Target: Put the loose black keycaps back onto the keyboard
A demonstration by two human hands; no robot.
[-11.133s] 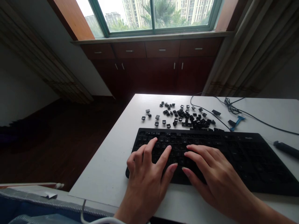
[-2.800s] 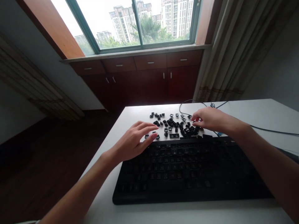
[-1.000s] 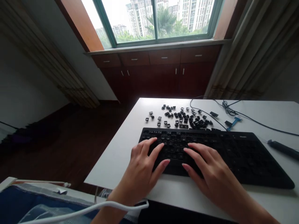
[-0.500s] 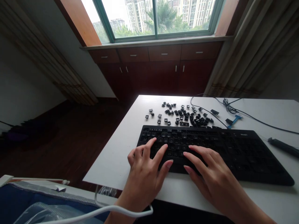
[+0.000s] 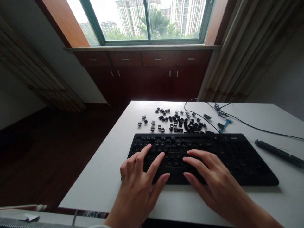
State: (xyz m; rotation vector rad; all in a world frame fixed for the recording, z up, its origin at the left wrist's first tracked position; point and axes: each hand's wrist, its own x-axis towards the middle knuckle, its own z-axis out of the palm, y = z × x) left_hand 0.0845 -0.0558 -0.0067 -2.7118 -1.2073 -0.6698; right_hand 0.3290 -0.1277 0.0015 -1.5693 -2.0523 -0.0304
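A black keyboard (image 5: 237,171) lies on the white table (image 5: 95,177), its keycaps apparently off over much of it. My left hand (image 5: 139,177) rests over the keyboard's left part, fingers spread, index and middle fingertips on the key area and thumb near the front edge. Over the middle of the keyboard, my right hand (image 5: 211,180) has its fingers stretched out, with thumb and fingertips apart. Neither hand holds anything. Behind the keyboard lie several loose black keycaps (image 5: 193,126), some heaped, some scattered singly.
A blue tool (image 5: 225,125), perhaps a keycap puller or brush, lies behind the keyboard. A black cable (image 5: 251,125) runs across the table to the right. To the right lies a long black object (image 5: 280,153). Beyond the table stand dark red cabinets (image 5: 152,79) under a window.
The camera view has shifted, so the table and keyboard appear further left and slightly lower. Both hands stay over the keyboard with nearly the same finger poses.
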